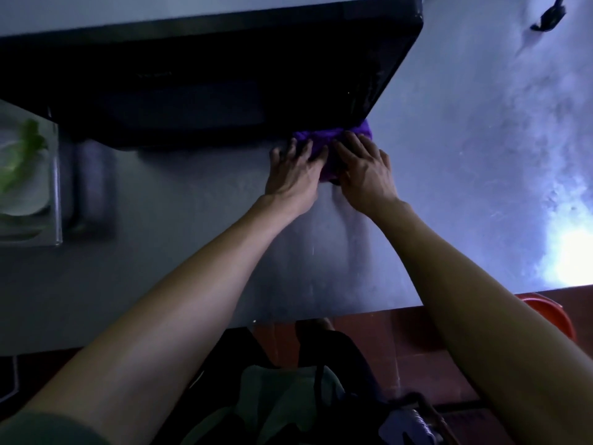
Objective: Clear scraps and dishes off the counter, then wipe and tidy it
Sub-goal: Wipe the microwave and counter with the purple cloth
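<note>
A purple cloth point(324, 139) lies bunched on the steel counter point(199, 226), right at the lower edge of a dark overhanging shelf. My left hand point(295, 173) presses on the cloth's left part with fingers spread. My right hand point(364, 168) presses on its right part, fingers reaching forward over it. Both arms stretch out across the counter. The cloth's far side is hidden under the shelf.
The dark shelf point(224, 85) overhangs the back of the counter. A tray holding a white plate with green leaves point(22, 168) sits at the left. A dark object point(547, 17) lies far right. A red basin point(545, 313) stands on the floor beyond the counter edge.
</note>
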Motion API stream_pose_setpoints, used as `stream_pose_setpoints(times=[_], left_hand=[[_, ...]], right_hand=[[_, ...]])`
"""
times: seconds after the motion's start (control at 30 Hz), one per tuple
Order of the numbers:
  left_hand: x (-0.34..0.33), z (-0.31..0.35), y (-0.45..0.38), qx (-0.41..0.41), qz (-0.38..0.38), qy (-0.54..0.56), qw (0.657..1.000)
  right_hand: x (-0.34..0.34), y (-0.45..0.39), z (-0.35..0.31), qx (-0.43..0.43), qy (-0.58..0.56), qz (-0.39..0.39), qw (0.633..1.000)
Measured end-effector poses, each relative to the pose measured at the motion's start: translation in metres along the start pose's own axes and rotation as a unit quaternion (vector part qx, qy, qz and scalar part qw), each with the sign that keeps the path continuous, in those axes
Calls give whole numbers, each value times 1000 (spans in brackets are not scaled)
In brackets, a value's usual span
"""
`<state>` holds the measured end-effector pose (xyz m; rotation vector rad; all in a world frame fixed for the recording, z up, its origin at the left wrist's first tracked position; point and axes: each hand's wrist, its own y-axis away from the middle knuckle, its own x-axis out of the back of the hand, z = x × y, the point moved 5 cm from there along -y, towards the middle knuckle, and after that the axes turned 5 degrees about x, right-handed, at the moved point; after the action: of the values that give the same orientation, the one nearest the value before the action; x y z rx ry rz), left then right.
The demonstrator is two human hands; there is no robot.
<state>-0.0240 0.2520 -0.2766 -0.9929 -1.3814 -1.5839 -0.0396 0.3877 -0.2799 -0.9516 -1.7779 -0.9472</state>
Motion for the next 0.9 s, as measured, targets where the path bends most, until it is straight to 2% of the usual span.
stream_pose_setpoints(times=[0.27, 0.6, 0.9], left_hand=[[-4, -54, 52, -43, 31, 23, 998], [-49, -146, 165, -20, 53, 34, 998], [-78, -147, 242, -17, 50, 57, 997]], right_hand=[[-24, 30, -72, -2, 16, -10, 1000], [-75, 82, -191, 6, 18, -43, 999], [-95, 146, -226, 7, 36, -87, 996]])
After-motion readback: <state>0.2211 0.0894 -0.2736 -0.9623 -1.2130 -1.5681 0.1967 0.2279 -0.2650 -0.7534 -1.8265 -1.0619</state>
